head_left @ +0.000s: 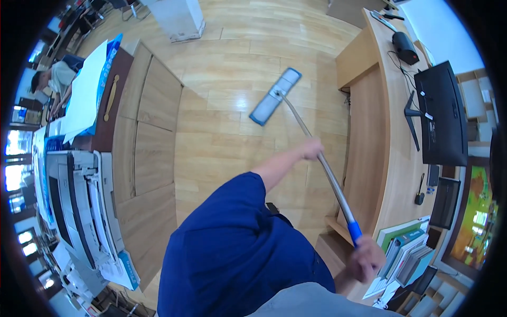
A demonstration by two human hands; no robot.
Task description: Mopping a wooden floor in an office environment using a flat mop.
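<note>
A flat mop with a long metal pole [334,182] slants across the view, its blue-rimmed flat head [275,96] lying on the wooden floor. Partway down the pole, my left hand [311,149] is wrapped round the shaft. My right hand [367,259] closes over the top end, just past the blue grip [354,230]. My left forearm comes out of a blue sleeve. The mop head is turned at an angle, with its far end pointing up and to the right.
Along the right runs a wooden desk [369,158] with a black monitor [441,113], a black speaker-like device [405,47] and upright folders [406,256]. Wooden cabinets [156,121] bound the left, beside a printer [79,206]. A white box-shaped block [177,18] stands ahead. Far left, a person [60,79] sits.
</note>
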